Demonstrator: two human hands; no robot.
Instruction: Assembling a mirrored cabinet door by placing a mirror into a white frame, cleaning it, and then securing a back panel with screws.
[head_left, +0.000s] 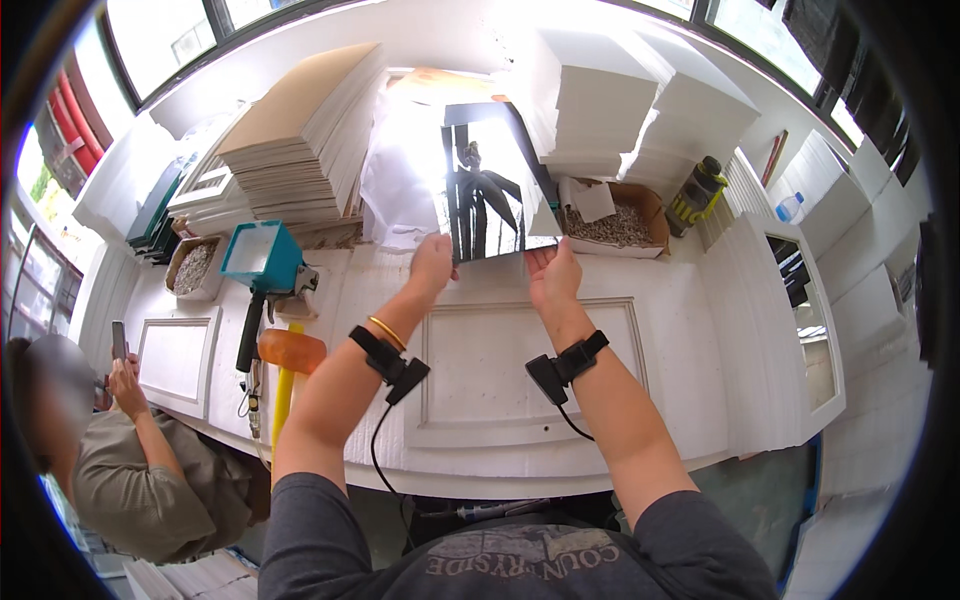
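A rectangular mirror panel [497, 190] with a dark, glossy face is tilted up beyond a white framed door [530, 368], reflecting dark upright shapes and bright window light. At its lower left corner my left hand [434, 262] is closed on the edge. My right hand [555, 272] grips the lower right corner, palm partly turned up and fingers at the edge. The white door lies flat on the bench, nearer to me, under my forearms. Black straps with small devices and cables sit on both my wrists.
Left are a teal box-shaped tool [262, 255], an orange-headed mallet [292, 350] and a stack of boards [300, 135]. Right are a carton of small pieces [625, 225], a dark bottle [695, 197] and a mirrored frame [812, 340]. Another person [150, 480] holds a phone at left.
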